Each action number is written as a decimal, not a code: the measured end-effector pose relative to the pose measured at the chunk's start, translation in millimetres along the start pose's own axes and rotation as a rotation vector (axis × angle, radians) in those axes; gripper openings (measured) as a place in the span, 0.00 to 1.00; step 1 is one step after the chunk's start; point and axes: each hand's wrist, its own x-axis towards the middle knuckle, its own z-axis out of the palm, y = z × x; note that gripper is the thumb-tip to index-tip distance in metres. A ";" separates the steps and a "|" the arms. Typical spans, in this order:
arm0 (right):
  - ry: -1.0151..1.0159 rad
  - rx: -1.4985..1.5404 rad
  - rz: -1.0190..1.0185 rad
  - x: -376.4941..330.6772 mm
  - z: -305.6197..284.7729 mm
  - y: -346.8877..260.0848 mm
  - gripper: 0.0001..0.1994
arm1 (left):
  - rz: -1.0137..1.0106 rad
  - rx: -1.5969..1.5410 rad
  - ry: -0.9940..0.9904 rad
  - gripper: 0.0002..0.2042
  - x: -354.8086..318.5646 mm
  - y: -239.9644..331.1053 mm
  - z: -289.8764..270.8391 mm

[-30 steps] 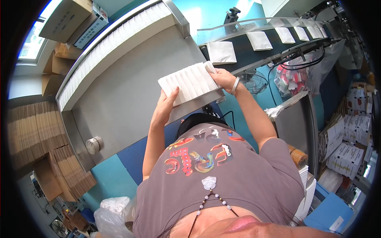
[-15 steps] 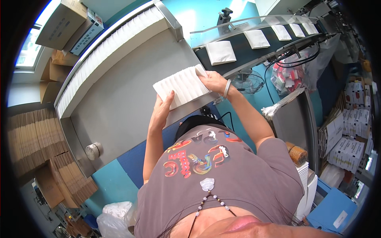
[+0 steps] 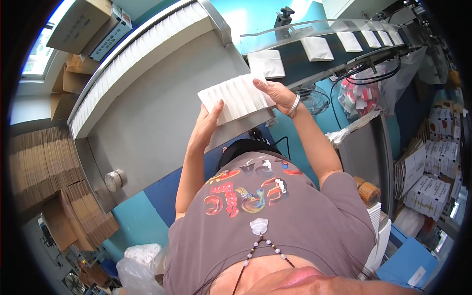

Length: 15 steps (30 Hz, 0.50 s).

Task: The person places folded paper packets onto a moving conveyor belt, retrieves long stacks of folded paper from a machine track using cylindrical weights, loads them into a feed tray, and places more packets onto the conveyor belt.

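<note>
Between my two hands is a row of folded white paper napkins (image 3: 235, 101), standing on edge and pressed together, above the front edge of the steel table. My left hand (image 3: 205, 127) grips its left end, thumb along the near side. Around the right end is my right hand (image 3: 279, 97), its thumb extended over the top; its other fingers are partly hidden. Just beyond that hand, a single folded napkin (image 3: 267, 64) lies at the near end of the dark conveyor belt (image 3: 294, 63), almost touching the held row.
More napkins stand in a long row (image 3: 140, 46) along the far side of the steel table (image 3: 147, 113). A tape-wrapped roll (image 3: 116, 180) sits near its left corner. Several napkins are spaced along the belt. Flattened cartons (image 3: 44, 162) are stacked at the left; a fan (image 3: 313, 100) stands below the conveyor.
Both hands and the held napkin row have shifted slightly right and up, closer to the belt's end. Napkins on the belt have come nearer the table. My right thumb now shows over the row.
</note>
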 end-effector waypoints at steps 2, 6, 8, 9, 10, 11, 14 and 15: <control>0.021 0.022 0.020 -0.9 1.3 -3.0 0.27 | 0.021 0.052 -0.002 0.34 2.1 -3.9 3.9; 0.043 0.102 0.032 5.0 -7.6 4.3 0.22 | -0.001 0.039 -0.009 0.34 5.0 -9.3 7.2; 0.047 0.110 0.025 5.7 -10.7 8.8 0.21 | 0.015 0.037 -0.015 0.34 4.1 -10.2 9.5; 0.060 -0.116 -0.009 3.1 -8.6 10.8 0.19 | 0.030 0.034 -0.018 0.34 3.3 -10.5 10.0; 0.072 -0.341 -0.044 2.4 -7.4 12.0 0.17 | 0.032 0.034 -0.018 0.34 3.1 -12.2 10.1; 0.079 -0.334 -0.047 4.8 -4.1 16.2 0.17 | 0.031 0.037 -0.015 0.34 -1.6 -10.2 5.4; 0.296 0.197 -0.015 22.1 -14.3 23.5 0.18 | 0.026 -0.015 0.004 0.33 -0.1 -17.5 1.7; 0.269 0.368 0.058 26.7 -25.7 18.4 0.23 | 0.021 -0.061 0.016 0.33 1.5 -17.4 1.1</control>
